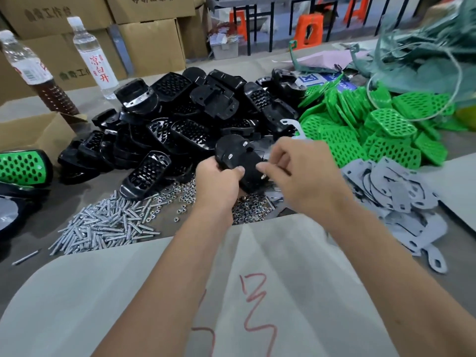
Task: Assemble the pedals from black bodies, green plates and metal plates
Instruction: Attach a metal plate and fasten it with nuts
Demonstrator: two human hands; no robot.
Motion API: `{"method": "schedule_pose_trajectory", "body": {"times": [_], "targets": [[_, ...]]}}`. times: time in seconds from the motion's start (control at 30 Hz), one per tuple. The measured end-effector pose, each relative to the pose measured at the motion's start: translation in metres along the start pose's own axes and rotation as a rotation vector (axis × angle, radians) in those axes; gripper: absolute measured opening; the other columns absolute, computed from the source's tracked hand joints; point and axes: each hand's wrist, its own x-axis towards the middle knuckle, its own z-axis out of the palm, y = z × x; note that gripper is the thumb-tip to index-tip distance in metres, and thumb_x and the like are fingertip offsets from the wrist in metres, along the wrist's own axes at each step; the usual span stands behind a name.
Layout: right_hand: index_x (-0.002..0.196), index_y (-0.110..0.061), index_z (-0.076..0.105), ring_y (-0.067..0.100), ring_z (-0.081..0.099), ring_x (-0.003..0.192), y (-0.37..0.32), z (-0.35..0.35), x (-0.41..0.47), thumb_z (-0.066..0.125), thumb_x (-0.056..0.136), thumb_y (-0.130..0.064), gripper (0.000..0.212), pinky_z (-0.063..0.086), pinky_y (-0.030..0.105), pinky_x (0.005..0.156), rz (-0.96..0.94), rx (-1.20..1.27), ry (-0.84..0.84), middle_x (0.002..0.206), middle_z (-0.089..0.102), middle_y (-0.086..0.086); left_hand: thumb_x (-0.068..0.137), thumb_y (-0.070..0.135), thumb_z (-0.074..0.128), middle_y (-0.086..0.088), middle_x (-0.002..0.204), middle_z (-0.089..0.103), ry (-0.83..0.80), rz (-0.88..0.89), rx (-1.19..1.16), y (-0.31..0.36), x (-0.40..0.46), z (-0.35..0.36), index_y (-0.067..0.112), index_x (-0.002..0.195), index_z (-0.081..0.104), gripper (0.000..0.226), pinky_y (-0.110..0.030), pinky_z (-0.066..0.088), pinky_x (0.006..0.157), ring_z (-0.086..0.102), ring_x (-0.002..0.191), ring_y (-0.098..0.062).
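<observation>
Left hand: my left hand [217, 180] grips the near end of a glossy black plastic pedal body [239, 158], thumb laid across its top and fingers curled underneath.
Right hand: my right hand [300, 173] has its fingers [265, 167] narrowed to a pinch at the pedal body's right edge; whether something small sits in the pinch, I cannot tell.
Pedal body: held above the bench [36, 222], underside up, with silver screw tips showing through it.
Black bodies: a big heap of black perforated pedal bodies [180, 117] lies behind my hands.
Green plates: a pile of bright green perforated plastic plates [360, 127] lies to the right of the heap.
Metal plates: flat grey metal plates [396, 197] lie scattered near my right forearm.
Fasteners: silver screws [103, 228] lie spread at the left, small nuts [247, 210] under my hands.
Finished pedal: a black pedal with green insert [23, 167] rests at the far left.
</observation>
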Motion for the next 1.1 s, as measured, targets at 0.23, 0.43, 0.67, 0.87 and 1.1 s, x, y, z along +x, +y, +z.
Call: {"method": "schedule_pose_trajectory", "body": {"times": [0.23, 0.43, 0.67, 0.87, 1.1], "targets": [[0.052, -0.01, 0.062, 0.013, 0.059, 0.037, 0.03, -0.083, -0.014, 0.073, 0.087, -0.059, 0.061, 0.045, 0.024, 0.05, 0.454, -0.548, -0.563, 0.039, 0.06, -0.002, 0.098, -0.014, 0.056, -0.017, 0.11, 0.076, -0.159, -0.098, -0.041, -0.01, -0.007, 0.035, 0.0, 0.117, 0.067, 0.026, -0.046, 0.066, 0.075, 0.075, 0.1, -0.034], [0.065, -0.011, 0.047, 0.022, 0.05, 0.061, 0.025, -0.077, -0.03, 0.089, 0.074, -0.046, 0.056, 0.034, 0.03, 0.049, 0.367, -0.622, -0.481, 0.058, 0.054, 0.003, 0.097, -0.006, 0.063, -0.022, 0.115, 0.075, -0.239, -0.168, 0.053, -0.014, -0.019, 0.065, -0.003, 0.123, 0.063, 0.026, -0.064, 0.06, 0.086, 0.073, 0.102, -0.049], [0.06, -0.011, 0.027, 0.021, 0.028, 0.052, 0.019, -0.069, -0.041, 0.064, 0.078, -0.005, 0.042, 0.016, 0.03, 0.048, 0.317, -0.566, -0.371, 0.061, 0.032, 0.006, 0.095, -0.013, 0.061, -0.022, 0.102, 0.076, -0.244, -0.183, -0.019, -0.011, -0.018, 0.056, -0.012, 0.121, 0.06, 0.027, -0.06, 0.061, 0.088, 0.077, 0.079, -0.034], [0.059, -0.011, 0.032, 0.018, 0.031, 0.051, 0.006, -0.065, -0.037, 0.069, 0.078, -0.017, 0.042, 0.019, 0.028, 0.046, 0.281, -0.589, -0.435, 0.059, 0.035, 0.004, 0.093, -0.018, 0.06, -0.017, 0.086, 0.074, -0.201, -0.184, -0.057, -0.008, -0.013, 0.04, 0.002, 0.087, 0.056, 0.021, -0.043, 0.066, 0.06, 0.074, 0.065, -0.025], [0.066, -0.01, 0.046, 0.022, 0.046, 0.055, 0.011, -0.089, -0.017, 0.069, 0.087, -0.028, 0.036, 0.03, 0.027, 0.05, 0.296, -0.64, -0.363, 0.064, 0.049, 0.007, 0.096, -0.011, 0.061, -0.013, 0.094, 0.079, -0.139, -0.091, -0.035, -0.007, -0.007, 0.007, -0.001, 0.099, 0.064, 0.011, -0.034, 0.063, 0.06, 0.079, 0.082, -0.028]]}}
